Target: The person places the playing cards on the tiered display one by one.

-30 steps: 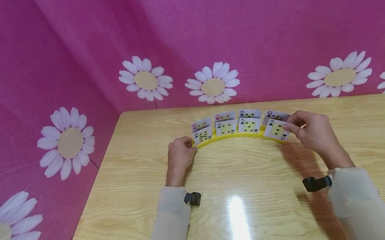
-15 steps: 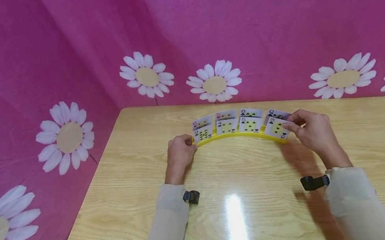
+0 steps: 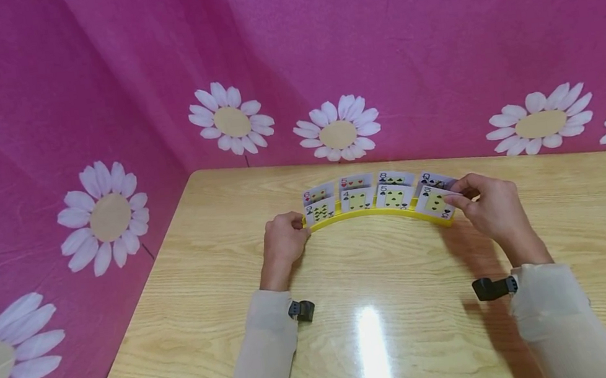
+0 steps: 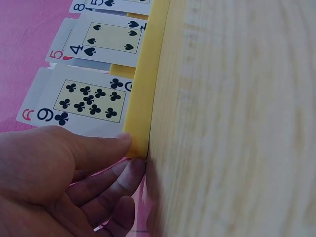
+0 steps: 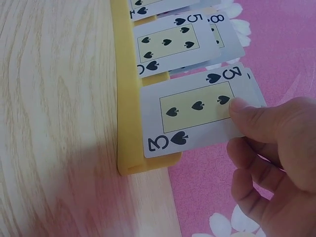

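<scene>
A curved yellow card holder (image 3: pixel 362 213) stands on the table with two rows of playing cards. In front are the nine of clubs (image 4: pixel 89 101), four of spades (image 4: pixel 109 38), five of spades (image 5: pixel 168 43) and three of spades (image 5: pixel 197 106). Behind them show a red six (image 3: pixel 314 195), a red five (image 3: pixel 355 181), a black eight (image 3: pixel 396 176) and a queen (image 3: pixel 433 179). My left hand (image 3: pixel 284 241) grips the holder's left end, thumb in front. My right hand (image 3: pixel 493 208) pinches the three's upper corner; its lower edge is at the holder's right end, sitting higher than the five.
The wooden table (image 3: pixel 380 274) ends at a pink cloth backdrop (image 3: pixel 399 47) printed with white daisies. Black straps with small cameras (image 3: pixel 302 310) sit on both wrists. A bright light reflection lies on the tabletop.
The head view has shifted slightly. The three of spades has moved slightly back against the holder, with more of the yellow front edge showing below it. My left hand keeps its grip.
</scene>
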Available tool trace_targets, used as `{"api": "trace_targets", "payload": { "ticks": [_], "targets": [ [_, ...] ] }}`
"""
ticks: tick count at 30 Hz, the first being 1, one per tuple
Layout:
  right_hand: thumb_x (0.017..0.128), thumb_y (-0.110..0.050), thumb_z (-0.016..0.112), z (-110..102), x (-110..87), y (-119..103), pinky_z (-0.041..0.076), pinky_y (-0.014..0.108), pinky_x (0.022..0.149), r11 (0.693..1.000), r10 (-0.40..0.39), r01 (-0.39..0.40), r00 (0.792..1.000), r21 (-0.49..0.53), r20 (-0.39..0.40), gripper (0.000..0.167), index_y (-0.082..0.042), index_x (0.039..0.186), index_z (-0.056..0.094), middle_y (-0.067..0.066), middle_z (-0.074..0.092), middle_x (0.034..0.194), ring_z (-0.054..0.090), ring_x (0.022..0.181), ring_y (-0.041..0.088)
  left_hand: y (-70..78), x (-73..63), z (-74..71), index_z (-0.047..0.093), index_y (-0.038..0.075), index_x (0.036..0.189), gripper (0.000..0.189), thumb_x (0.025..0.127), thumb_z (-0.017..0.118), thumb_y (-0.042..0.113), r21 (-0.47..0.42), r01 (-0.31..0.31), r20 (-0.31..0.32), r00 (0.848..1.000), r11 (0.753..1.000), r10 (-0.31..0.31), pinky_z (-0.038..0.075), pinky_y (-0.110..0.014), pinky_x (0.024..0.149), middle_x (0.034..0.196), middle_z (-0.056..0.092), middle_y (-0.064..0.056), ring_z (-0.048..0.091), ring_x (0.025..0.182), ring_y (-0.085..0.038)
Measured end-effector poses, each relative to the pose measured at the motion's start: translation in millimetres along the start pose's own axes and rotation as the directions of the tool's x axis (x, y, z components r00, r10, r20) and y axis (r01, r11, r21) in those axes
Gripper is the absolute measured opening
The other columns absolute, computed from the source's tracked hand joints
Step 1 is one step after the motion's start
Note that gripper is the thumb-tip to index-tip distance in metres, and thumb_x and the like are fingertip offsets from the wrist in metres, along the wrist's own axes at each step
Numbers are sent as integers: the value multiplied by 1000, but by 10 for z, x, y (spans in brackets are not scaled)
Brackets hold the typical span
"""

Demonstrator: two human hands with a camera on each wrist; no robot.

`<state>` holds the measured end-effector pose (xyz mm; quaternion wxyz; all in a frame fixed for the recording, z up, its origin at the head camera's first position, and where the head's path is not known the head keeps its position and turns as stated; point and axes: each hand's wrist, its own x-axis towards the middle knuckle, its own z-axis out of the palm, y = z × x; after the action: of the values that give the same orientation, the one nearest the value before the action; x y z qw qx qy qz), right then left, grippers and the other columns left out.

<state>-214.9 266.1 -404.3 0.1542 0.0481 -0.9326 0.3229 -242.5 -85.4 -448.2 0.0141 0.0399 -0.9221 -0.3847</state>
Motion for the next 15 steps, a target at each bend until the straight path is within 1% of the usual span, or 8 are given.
{"api": "trace_targets", "payload": {
  "ticks": [3, 8, 15],
  "targets": [
    [91, -13, 75, 10, -3, -1, 42, 24, 54, 1000, -4, 4, 1000, 2, -9, 14, -1, 89, 69, 21, 71, 87, 66, 78, 33, -10, 4, -2, 73, 3, 117, 30, 88, 75, 8, 3, -13, -5, 1000, 1000, 13, 52, -36, 79, 97, 71, -8, 64, 91, -20],
    [91, -12, 76, 20, 1, -7, 42, 24, 54, 1000, 1, -1, 1000, -1, -15, 14, 0, 90, 69, 22, 70, 89, 66, 79, 34, -2, 0, -6, 73, 3, 119, 31, 89, 75, 9, 5, 7, 2, 1000, 1000, -7, 51, -36, 81, 98, 70, -7, 62, 93, -21],
    [91, -14, 75, 40, 0, 3, 43, 24, 53, 1000, 18, -18, 1000, 1, 12, 15, -1, 90, 69, 22, 70, 92, 65, 81, 33, -6, -1, 2, 73, 3, 118, 30, 89, 76, 9, -1, 5, 0, 1000, 1000, -5, 52, -35, 80, 98, 71, -7, 63, 92, -20]
  ]
}}
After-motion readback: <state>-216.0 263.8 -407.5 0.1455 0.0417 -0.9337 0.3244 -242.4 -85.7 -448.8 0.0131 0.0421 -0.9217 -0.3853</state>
